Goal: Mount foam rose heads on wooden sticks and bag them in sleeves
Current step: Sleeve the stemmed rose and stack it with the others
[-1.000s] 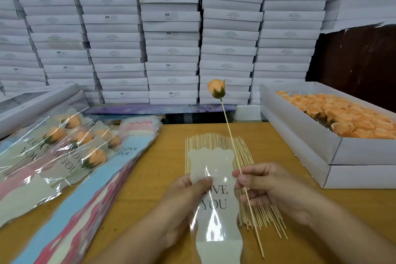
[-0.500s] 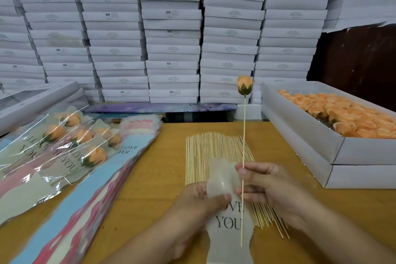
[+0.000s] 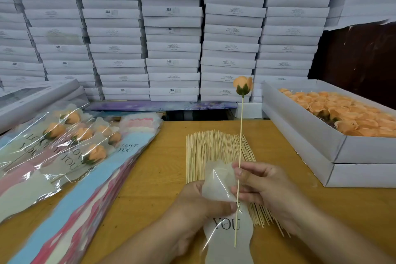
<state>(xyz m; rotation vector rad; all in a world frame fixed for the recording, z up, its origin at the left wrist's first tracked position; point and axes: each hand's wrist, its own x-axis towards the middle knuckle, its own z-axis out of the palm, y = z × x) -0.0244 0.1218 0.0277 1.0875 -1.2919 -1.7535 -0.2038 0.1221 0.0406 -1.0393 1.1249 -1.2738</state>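
A worker at a wooden table (image 3: 162,178) prepares to bag a mounted flower: the right hand (image 3: 261,186) pinches a wooden stick (image 3: 240,148) near its lower half, holding it nearly upright with an orange foam rose head (image 3: 243,85) on top, well above the table. The left hand (image 3: 199,203) grips a clear "LOVE YOU" sleeve (image 3: 227,227), thumb pressed on its crumpled upper part, just beside the stick. Loose sticks (image 3: 210,148) lie beneath, finished bagged roses (image 3: 70,135) to the left, a box of rose heads (image 3: 342,113) to the right. The sleeve's mouth looks barely parted; the bud may snag on the film or shed petals, and a hurried push could tilt the head off its stick.
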